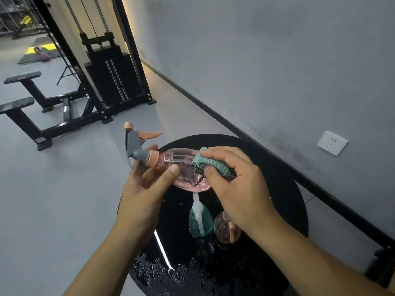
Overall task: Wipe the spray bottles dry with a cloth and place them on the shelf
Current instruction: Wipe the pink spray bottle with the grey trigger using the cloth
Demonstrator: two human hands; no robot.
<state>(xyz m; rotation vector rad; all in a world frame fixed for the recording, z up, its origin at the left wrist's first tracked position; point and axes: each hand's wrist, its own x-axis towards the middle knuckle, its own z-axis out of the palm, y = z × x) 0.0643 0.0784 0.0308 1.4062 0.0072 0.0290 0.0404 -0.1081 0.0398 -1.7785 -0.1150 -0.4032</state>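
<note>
A clear pink spray bottle [181, 165] with a grey and orange trigger head lies tilted sideways above the black round table [284, 189]. My left hand [147, 184] grips it near the neck, thumb across the body. My right hand [233, 182] pinches a folded green cloth [211, 163] and presses it against the bottle's side. Below my hands, a teal spray bottle [201, 223] with a white head stands on the table. A second pink bottle [226, 229] stands right beside it, partly hidden by my right wrist. No shelf is in view.
Water drops cover the near part of the table top. A grey wall with a white socket [332, 143] runs along the right. A black cable weight machine [111, 75] and its benches stand on the grey floor to the left.
</note>
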